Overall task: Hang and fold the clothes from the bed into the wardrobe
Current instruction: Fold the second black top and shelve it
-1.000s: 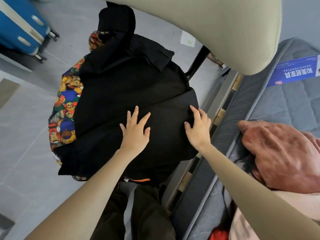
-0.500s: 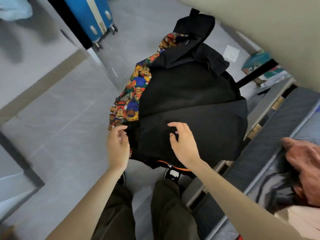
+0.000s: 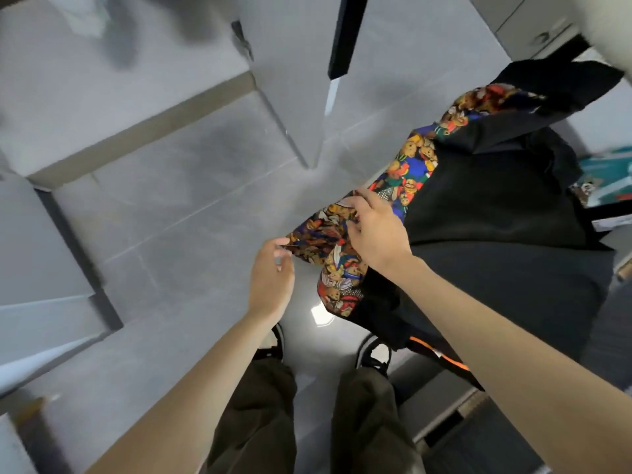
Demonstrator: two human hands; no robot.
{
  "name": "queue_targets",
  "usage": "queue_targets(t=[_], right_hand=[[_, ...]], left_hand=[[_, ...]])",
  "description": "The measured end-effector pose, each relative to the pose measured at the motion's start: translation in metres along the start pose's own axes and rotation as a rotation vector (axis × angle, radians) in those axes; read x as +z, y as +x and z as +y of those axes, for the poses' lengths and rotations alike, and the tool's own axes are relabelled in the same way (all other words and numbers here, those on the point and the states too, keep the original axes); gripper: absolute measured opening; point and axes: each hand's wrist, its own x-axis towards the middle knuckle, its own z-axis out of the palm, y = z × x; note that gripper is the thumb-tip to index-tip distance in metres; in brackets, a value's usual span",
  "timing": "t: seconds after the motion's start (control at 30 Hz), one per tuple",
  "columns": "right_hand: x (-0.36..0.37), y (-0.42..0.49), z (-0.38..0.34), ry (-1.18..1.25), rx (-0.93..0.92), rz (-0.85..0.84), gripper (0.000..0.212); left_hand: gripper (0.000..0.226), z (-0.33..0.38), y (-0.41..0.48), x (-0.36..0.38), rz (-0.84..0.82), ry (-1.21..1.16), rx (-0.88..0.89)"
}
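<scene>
The person stands over a heap of clothes beside the bed frame (image 3: 444,419). A black garment (image 3: 496,217) lies on top, and a bear-print garment (image 3: 407,172) shows from under its left edge and hangs out over the grey floor (image 3: 171,200). Whatever carries the heap is hidden under the cloth.

The right hand (image 3: 372,234) is down on the printed fabric with its fingers curled into it, gripping a fold near the hanging edge. The left hand (image 3: 272,275) is just beside the lowest corner of the print, fingers half bent. The blur there keeps me from telling whether it has hold of the corner or is only reaching for it.

The step looks like working the printed piece free from under the black one. To do it well, I'd say:

- The left hand should take the loose corner firmly.
- Both hands should then draw the cloth sideways, low and evenly, rather than yanking upward.
- The black garment's weight sits on the print, so a sharp pull may drag it off onto the floor by the shoes (image 3: 374,354).
- Pressing the black piece down, or lifting its edge first, would be safer.
</scene>
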Motion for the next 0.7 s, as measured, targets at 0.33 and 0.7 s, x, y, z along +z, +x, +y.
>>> queue_targets(t=[0.33,0.7], right_hand=[[0.010,0.065,-0.019,-0.516,0.089,-0.284,0.032],[-0.048,0.011,0.012,0.238,-0.028,-0.139,0.018]], left_hand=[[0.037,0.005,0.039,-0.026,-0.128,0.047,0.095],[0.081,0.021,0.067,0.005,-0.271,0.521,0.289]])
